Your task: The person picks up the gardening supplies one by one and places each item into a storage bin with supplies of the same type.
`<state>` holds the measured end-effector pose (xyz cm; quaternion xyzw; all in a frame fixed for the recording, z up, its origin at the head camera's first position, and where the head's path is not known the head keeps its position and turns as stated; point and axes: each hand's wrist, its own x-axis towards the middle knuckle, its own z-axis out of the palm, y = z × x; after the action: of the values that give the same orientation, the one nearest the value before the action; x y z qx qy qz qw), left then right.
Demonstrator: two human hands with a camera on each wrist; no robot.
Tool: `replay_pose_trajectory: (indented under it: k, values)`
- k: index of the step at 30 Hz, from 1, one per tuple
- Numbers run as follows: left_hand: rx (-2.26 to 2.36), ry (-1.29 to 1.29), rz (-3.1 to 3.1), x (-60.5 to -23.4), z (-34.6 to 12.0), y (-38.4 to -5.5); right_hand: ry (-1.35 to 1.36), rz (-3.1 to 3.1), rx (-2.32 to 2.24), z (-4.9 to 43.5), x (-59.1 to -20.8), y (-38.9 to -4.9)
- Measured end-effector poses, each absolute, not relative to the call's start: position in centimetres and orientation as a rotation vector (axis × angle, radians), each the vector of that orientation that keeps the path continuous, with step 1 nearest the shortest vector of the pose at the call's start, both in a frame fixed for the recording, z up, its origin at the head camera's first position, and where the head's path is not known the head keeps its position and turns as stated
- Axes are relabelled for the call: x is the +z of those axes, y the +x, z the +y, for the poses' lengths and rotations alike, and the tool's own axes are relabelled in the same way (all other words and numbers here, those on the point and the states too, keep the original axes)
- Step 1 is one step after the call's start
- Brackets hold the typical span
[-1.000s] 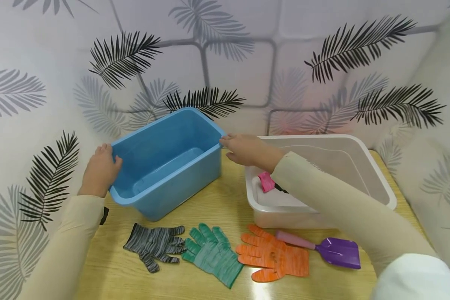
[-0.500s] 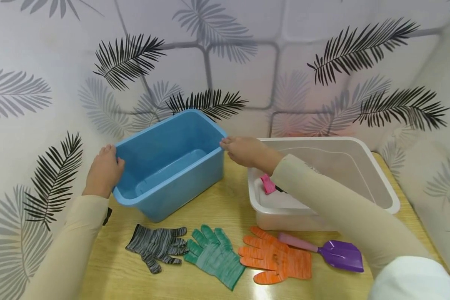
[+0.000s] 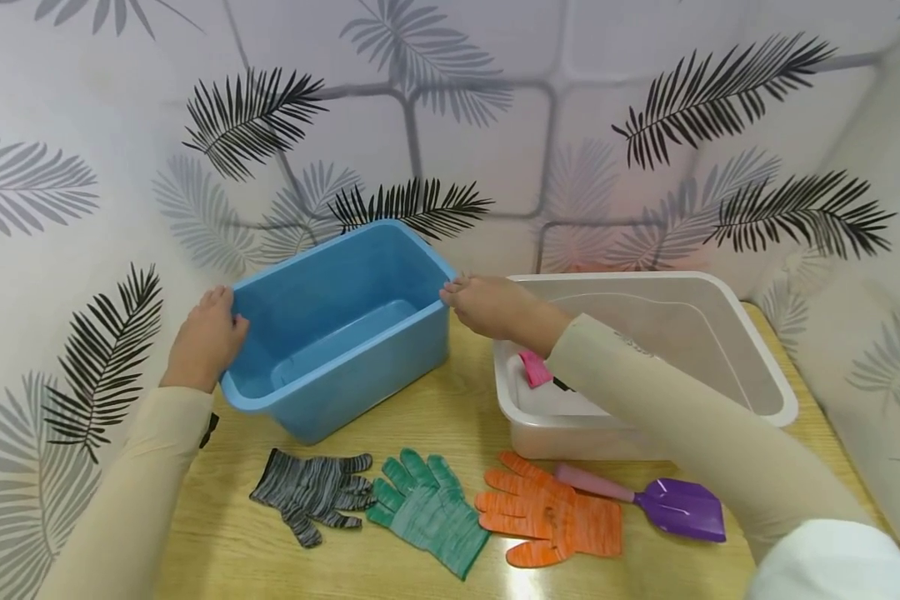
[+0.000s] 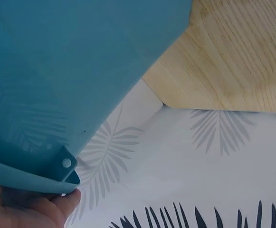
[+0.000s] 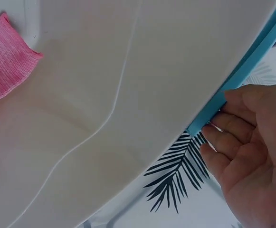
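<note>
A blue plastic tub (image 3: 345, 367) stands angled on the wooden table, its inside bare. At its left end my left hand (image 3: 206, 337) grips the rim, thumb over the inner side. The left wrist view has that hand's fingers (image 4: 64, 202) under the rim of the tub (image 4: 80, 61). My right hand (image 3: 498, 308) holds the rim at the right end. In the right wrist view, the right hand (image 5: 252, 152) has its thumb and curled fingers at the blue rim (image 5: 211, 111). A white tub (image 3: 720, 287) sits right of it, partly hidden behind my right forearm.
A pink knitted item (image 3: 534, 368) lies in the white tub. Along the front lie a grey striped glove (image 3: 311, 487), a green glove (image 3: 427, 508) and an orange glove (image 3: 543, 512). The orange glove overlaps a purple shovel (image 3: 678, 508) with a pink handle. A leaf-patterned wall covering (image 3: 480, 167) rises behind.
</note>
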<state>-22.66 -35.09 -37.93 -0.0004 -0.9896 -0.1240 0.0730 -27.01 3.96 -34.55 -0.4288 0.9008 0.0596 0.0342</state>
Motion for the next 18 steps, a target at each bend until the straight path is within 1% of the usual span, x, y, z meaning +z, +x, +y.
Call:
replay_pose_trajectory:
  k: [8, 18]
  values:
    - [-0.265, -0.112, -3.008, -38.1, -35.8, -23.6, -1.360, 2.772, 0.363, 3.4, -33.9, -25.6]
    - [-0.280, -0.194, -3.040, -38.0, -35.9, -23.7, -1.451, 2.854, 0.478, 2.9, -33.9, -23.3]
